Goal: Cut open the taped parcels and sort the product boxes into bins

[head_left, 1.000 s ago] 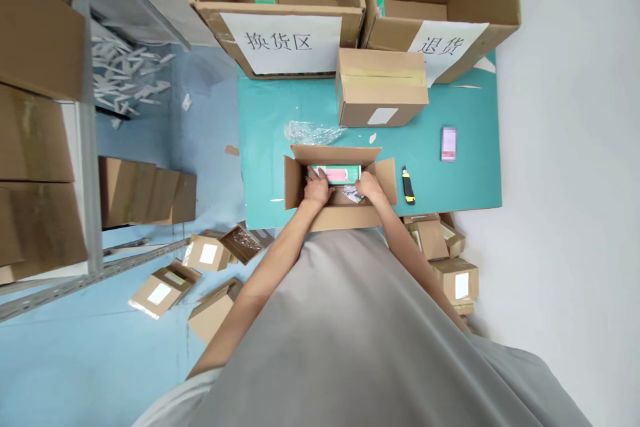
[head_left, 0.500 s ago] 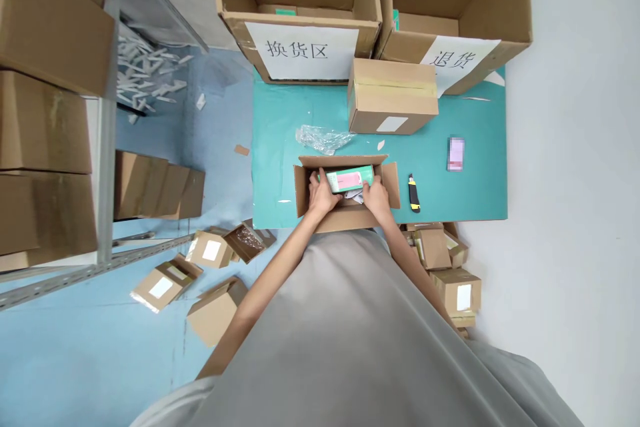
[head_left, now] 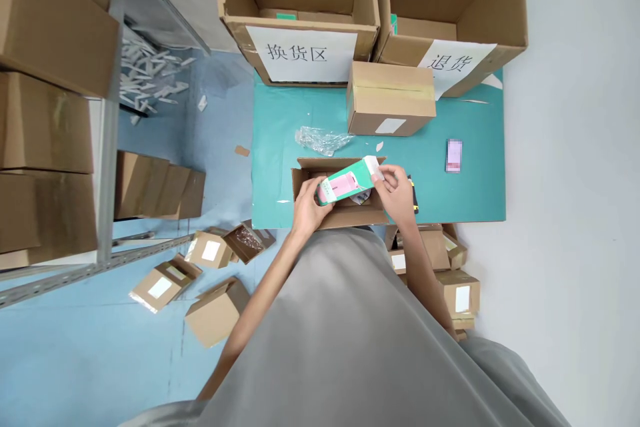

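A slim green product box [head_left: 346, 184] with a pink picture on its face is held above an open cardboard box [head_left: 345, 217]. My left hand [head_left: 309, 207] is closed around its lower left end. At the upper right end a white flap [head_left: 372, 165] stands out, and my right hand [head_left: 395, 192] pinches there with thumb and fingers. The product box tilts, right end higher. Inside the carton below, crumpled printed paper [head_left: 361, 197] shows in part. A black and yellow box cutter [head_left: 414, 197] lies partly hidden behind my right hand.
On the teal table [head_left: 280, 113] lie clear plastic wrap [head_left: 323, 140] and a phone-like item [head_left: 454, 156]. A taped carton [head_left: 393, 99] stands before two large labelled boxes [head_left: 303, 53]. Shelves with cartons [head_left: 47, 207] rise at left; opened cartons [head_left: 219, 311] litter the floor.
The green box has risen out of the carton and tilted, its right end up. A white flap now shows at that end. My right hand has moved up and right onto it.
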Action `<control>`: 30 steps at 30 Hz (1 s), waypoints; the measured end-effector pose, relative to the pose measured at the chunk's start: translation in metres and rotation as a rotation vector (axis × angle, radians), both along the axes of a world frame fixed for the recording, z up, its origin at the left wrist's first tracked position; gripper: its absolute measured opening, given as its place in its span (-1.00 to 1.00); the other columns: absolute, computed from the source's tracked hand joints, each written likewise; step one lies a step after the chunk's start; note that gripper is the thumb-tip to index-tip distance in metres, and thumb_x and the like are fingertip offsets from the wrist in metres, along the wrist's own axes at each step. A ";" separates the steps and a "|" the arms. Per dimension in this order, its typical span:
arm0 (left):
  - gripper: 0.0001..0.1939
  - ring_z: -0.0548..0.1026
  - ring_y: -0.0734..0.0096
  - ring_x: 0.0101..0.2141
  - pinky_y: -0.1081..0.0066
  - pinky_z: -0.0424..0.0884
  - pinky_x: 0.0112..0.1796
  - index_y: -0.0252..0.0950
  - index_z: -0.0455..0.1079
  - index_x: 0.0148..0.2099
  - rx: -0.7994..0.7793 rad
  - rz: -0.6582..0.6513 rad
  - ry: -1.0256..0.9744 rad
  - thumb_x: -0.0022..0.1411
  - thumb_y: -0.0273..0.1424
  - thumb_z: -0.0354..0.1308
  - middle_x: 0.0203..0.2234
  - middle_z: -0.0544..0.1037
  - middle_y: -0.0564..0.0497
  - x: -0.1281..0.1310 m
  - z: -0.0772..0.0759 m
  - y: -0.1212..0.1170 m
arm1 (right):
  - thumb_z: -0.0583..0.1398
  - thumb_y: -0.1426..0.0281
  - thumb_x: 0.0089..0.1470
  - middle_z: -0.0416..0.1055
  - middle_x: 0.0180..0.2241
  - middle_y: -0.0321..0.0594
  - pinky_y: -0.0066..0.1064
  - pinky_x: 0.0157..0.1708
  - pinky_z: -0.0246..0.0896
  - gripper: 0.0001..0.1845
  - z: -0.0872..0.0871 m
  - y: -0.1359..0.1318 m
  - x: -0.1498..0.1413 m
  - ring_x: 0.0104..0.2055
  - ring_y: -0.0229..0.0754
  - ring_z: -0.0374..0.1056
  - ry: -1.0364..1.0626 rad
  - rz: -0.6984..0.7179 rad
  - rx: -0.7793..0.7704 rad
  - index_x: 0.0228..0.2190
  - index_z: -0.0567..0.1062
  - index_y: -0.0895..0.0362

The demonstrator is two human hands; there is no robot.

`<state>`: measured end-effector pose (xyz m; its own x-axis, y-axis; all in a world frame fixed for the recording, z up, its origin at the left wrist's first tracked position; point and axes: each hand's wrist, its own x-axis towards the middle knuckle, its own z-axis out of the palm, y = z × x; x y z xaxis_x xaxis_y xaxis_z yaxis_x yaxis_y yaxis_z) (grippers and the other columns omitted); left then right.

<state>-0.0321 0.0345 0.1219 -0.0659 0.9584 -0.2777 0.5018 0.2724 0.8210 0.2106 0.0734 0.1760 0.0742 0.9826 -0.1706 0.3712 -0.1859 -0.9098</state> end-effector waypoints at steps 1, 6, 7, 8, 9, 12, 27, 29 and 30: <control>-0.25 0.62 0.07 0.17 0.22 0.67 0.08 -0.14 0.44 0.41 0.005 0.007 -0.006 0.19 -0.52 0.40 0.35 0.48 -0.13 -0.001 0.001 -0.001 | 0.26 -0.08 0.40 0.51 0.24 0.02 -0.13 0.29 0.55 -0.50 0.003 -0.001 0.001 0.33 0.03 0.55 0.021 0.006 -0.008 0.10 0.50 0.02; -0.26 0.60 0.07 0.20 0.27 0.68 0.02 -0.18 0.43 0.42 0.063 0.003 -0.033 0.20 -0.53 0.37 0.35 0.47 -0.17 -0.003 0.006 -0.004 | 0.27 0.03 0.40 0.50 0.27 0.00 -0.07 0.33 0.55 -0.58 0.020 -0.005 0.009 0.34 0.05 0.55 0.047 0.074 0.018 0.13 0.57 -0.01; -0.26 0.60 0.07 0.21 0.28 0.67 0.04 -0.18 0.43 0.42 0.074 0.000 -0.031 0.20 -0.53 0.37 0.35 0.46 -0.16 -0.003 0.007 -0.005 | 0.28 0.05 0.39 0.49 0.28 -0.02 -0.06 0.35 0.53 -0.60 0.023 -0.005 0.011 0.34 0.04 0.54 0.034 0.091 0.035 0.12 0.59 -0.02; -0.26 0.59 0.08 0.22 0.28 0.67 0.06 -0.17 0.43 0.42 0.082 -0.004 -0.027 0.21 -0.53 0.37 0.36 0.46 -0.16 -0.002 0.008 -0.005 | 0.28 0.08 0.38 0.48 0.28 -0.03 -0.05 0.36 0.52 -0.62 0.024 -0.006 0.012 0.34 0.04 0.53 0.016 0.103 0.051 0.11 0.61 -0.03; -0.27 0.59 0.09 0.22 0.28 0.66 0.07 -0.17 0.43 0.42 0.086 -0.007 -0.023 0.22 -0.53 0.37 0.36 0.46 -0.15 -0.002 0.009 -0.005 | 0.29 0.10 0.37 0.47 0.28 -0.04 -0.03 0.38 0.51 -0.63 0.025 -0.006 0.014 0.35 0.04 0.52 -0.002 0.111 0.061 0.10 0.63 -0.04; -0.28 0.60 0.11 0.22 0.29 0.65 0.08 -0.14 0.43 0.43 0.079 -0.010 -0.013 0.24 -0.52 0.36 0.35 0.45 -0.14 0.001 0.009 -0.007 | 0.28 0.17 0.34 0.46 0.29 -0.05 -0.01 0.38 0.51 -0.63 0.023 -0.007 0.017 0.35 0.03 0.50 -0.019 0.102 0.059 0.12 0.64 -0.06; -0.29 0.58 0.06 0.27 0.22 0.60 0.21 -0.12 0.44 0.42 0.053 0.010 0.044 0.24 -0.52 0.37 0.31 0.47 -0.12 0.019 0.019 -0.016 | 0.16 0.22 0.46 0.48 0.30 -0.03 0.06 0.40 0.47 -0.55 0.027 -0.007 0.020 0.39 0.09 0.46 -0.195 0.156 0.098 0.25 0.64 -0.10; -0.28 0.58 0.07 0.27 0.23 0.61 0.22 -0.12 0.45 0.42 0.070 0.025 0.032 0.24 -0.51 0.38 0.31 0.47 -0.12 0.018 0.021 -0.014 | 0.18 0.12 0.50 0.47 0.32 -0.06 0.08 0.48 0.37 -0.55 0.029 -0.007 0.019 0.43 0.08 0.42 -0.192 0.205 0.167 0.27 0.64 -0.13; -0.28 0.58 0.07 0.26 0.23 0.61 0.22 -0.12 0.45 0.42 0.079 0.031 0.022 0.24 -0.51 0.38 0.32 0.47 -0.13 0.017 0.023 -0.013 | 0.19 0.08 0.51 0.47 0.33 -0.07 0.09 0.51 0.33 -0.55 0.030 -0.007 0.019 0.45 0.08 0.41 -0.176 0.224 0.199 0.27 0.65 -0.13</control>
<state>-0.0151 0.0217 0.1444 -0.1015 0.9747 -0.1993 0.5121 0.2229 0.8295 0.2295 0.0662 0.2062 -0.1359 0.9905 0.0223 0.5374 0.0927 -0.8382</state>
